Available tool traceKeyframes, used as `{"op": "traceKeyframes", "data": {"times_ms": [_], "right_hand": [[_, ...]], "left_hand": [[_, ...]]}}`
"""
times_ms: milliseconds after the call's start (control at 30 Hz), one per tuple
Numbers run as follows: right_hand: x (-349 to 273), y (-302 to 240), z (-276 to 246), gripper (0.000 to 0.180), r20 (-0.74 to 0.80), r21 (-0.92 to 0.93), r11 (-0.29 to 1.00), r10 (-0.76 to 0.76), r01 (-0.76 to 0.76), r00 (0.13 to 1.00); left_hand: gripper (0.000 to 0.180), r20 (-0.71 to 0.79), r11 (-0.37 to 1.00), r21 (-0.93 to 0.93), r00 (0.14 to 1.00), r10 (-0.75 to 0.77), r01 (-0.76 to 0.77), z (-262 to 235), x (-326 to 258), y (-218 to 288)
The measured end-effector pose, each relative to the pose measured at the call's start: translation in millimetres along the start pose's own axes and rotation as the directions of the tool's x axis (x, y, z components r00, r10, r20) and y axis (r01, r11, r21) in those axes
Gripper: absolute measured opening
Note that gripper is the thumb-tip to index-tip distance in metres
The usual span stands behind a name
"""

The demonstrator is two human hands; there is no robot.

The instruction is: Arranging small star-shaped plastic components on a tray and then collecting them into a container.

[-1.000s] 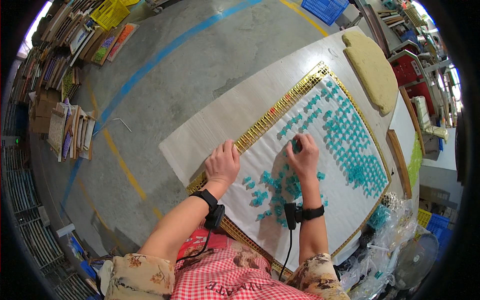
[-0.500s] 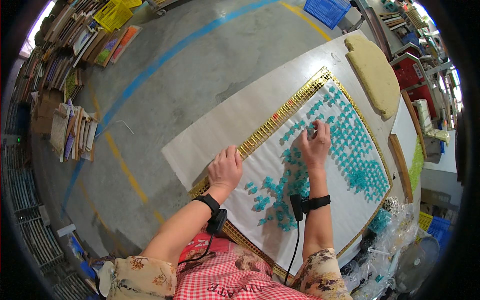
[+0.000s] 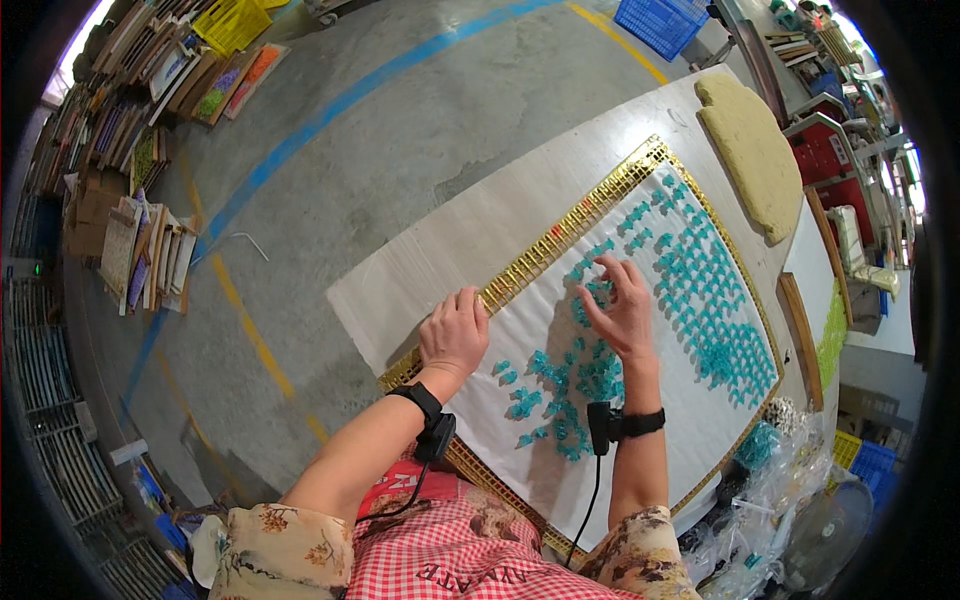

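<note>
A white sheet with a gold mosaic border point(image 3: 560, 245) lies on a pale table. Many small turquoise glass pieces point(image 3: 705, 300) sit on it in rows at the right and in a loose heap point(image 3: 570, 390) near me. My left hand point(image 3: 455, 330) rests flat on the sheet's near-left edge, by the gold border, fingers together, holding nothing. My right hand point(image 3: 620, 310) hovers over the middle of the sheet with its fingers spread and fingertips touching turquoise pieces. Each wrist carries a black band with a small device.
A tan, rounded pad point(image 3: 750, 150) lies at the table's far end. Clear plastic bags point(image 3: 770, 500) with more turquoise pieces sit at the lower right. A blue crate point(image 3: 665, 22) stands on the concrete floor, and stacked framed panels point(image 3: 150, 255) lean at the left.
My right hand has moved further out over the sheet, away from me, and spread its fingers. My left hand has stayed on the gold border.
</note>
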State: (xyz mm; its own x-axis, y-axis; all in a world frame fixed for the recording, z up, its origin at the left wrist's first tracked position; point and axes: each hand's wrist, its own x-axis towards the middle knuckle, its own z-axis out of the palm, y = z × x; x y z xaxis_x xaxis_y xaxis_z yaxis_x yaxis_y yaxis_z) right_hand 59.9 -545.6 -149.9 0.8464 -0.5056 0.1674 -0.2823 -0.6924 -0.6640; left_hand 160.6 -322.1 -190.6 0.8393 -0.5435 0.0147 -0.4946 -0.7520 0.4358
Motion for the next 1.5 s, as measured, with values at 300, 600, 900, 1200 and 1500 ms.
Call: {"op": "traceKeyframes", "data": {"times_ms": [300,600,900,1200,1500], "right_hand": [[0.7,-3.5,6.3,0.025,0.066,-0.057,0.997,-0.042,0.046,0.997],[28.7,9.2,20.4,0.029,-0.317,-0.197,0.98,-0.086,0.023,0.945],[-12.0,-3.2,16.5,0.018,0.076,0.155,0.985,-0.086,0.073,0.993],[42.8,39.4,3.8,0.027,-0.43,-0.322,0.939,-0.033,-0.119,0.902],[42.7,37.3,3.7,0.038,-0.309,-0.116,0.978,0.132,-0.175,0.942]], "left_hand": [[0.02,-0.013,1.0,0.013,1.0,0.023,-0.023,0.1,0.9,-0.3],[0.021,0.018,0.999,-0.041,1.0,-0.007,0.008,-6.6,0.7,5.6],[0.022,0.066,1.0,-0.018,0.998,-0.021,0.022,-4.6,0.6,1.0],[0.02,0.032,1.0,0.006,0.999,-0.014,0.014,-5.3,2.5,5.5],[0.021,0.016,1.0,0.022,1.0,-0.004,0.004,-4.6,1.3,4.4]]}}
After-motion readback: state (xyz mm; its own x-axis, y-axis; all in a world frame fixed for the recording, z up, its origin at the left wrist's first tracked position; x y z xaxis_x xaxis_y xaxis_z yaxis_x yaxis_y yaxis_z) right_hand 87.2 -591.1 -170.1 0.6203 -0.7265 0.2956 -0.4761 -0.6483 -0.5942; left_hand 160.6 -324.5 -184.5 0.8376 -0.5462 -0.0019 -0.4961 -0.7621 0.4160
